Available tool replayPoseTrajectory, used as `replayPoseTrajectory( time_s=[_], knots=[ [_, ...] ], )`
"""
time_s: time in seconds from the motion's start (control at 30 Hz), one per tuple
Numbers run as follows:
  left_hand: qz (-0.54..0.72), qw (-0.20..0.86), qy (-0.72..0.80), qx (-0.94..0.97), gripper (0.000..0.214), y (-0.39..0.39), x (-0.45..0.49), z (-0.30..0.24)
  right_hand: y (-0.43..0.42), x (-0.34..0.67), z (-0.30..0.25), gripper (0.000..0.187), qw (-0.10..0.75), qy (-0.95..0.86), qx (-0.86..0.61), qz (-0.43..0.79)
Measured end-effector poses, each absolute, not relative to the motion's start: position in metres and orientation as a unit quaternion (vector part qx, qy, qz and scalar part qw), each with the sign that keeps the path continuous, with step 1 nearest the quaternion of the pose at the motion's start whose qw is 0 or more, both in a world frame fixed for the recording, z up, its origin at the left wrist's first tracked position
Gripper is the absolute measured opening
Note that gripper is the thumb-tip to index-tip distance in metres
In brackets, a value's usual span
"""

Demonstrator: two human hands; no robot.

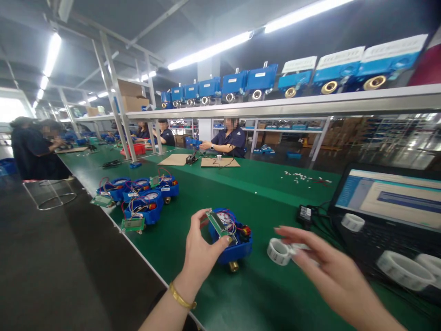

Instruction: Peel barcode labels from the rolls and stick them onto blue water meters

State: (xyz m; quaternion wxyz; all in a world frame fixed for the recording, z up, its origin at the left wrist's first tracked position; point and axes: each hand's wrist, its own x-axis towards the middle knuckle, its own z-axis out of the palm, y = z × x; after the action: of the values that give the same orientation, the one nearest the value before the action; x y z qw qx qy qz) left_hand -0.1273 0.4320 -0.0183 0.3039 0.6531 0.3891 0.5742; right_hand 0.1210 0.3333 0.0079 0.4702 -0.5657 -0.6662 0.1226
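My left hand (200, 250) grips a small green circuit board (217, 224) with a display, thumb on the near edge and fingers at the far end. Thin wires link the board to the blue meter (237, 253) under it, which has a round dial and a brass fitting. My right hand (332, 271), somewhat blurred, is beside a roll of white labels (278, 252). Its index finger reaches over the roll and its thumb is apart from that finger. A pale strip runs from the roll toward the thumb; contact with it is unclear.
Several similar open blue meters (144, 207) with dangling boards stand to the left. A laptop (389, 216) with label rolls (404, 271) on it fills the right, near a black adapter (305, 215). Overhead, a shelf (241, 108) carries blue units. A co-worker (229, 138) sits opposite.
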Motion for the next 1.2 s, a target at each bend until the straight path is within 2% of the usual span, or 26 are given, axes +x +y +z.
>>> replayPoseTrajectory(
  time_s=[0.1, 0.2, 0.23, 0.37, 0.47, 0.9, 1.2],
  knots=[
    [0.571, 0.336, 0.371, 0.651, 0.062, 0.434, -0.110, -0.001, 0.378, 0.061, -0.001, 0.043, 0.502, -0.698, -0.484, 0.161],
    [0.542, 0.332, 0.412, 0.653, 0.053, 0.436, -0.100, 0.011, 0.412, 0.033, -0.015, 0.032, 0.557, -0.649, -0.470, 0.216],
    [0.531, 0.324, 0.423, 0.658, 0.052, 0.436, -0.099, 0.013, 0.420, 0.031, -0.019, 0.033, 0.578, -0.619, -0.470, 0.250],
    [0.507, 0.313, 0.404, 0.694, 0.062, 0.433, -0.095, 0.010, 0.432, 0.042, -0.031, 0.047, 0.627, -0.512, -0.437, 0.394],
    [0.495, 0.290, 0.401, 0.714, 0.065, 0.430, -0.090, 0.002, 0.432, 0.050, -0.033, 0.050, 0.637, -0.471, -0.419, 0.444],
    [0.493, 0.264, 0.425, 0.711, 0.068, 0.434, -0.082, -0.009, 0.431, 0.048, -0.033, 0.050, 0.636, -0.478, -0.428, 0.429],
    [0.497, 0.288, 0.424, 0.700, 0.070, 0.432, -0.079, -0.009, 0.431, 0.050, -0.029, 0.050, 0.622, -0.482, -0.448, 0.424]
  ],
)
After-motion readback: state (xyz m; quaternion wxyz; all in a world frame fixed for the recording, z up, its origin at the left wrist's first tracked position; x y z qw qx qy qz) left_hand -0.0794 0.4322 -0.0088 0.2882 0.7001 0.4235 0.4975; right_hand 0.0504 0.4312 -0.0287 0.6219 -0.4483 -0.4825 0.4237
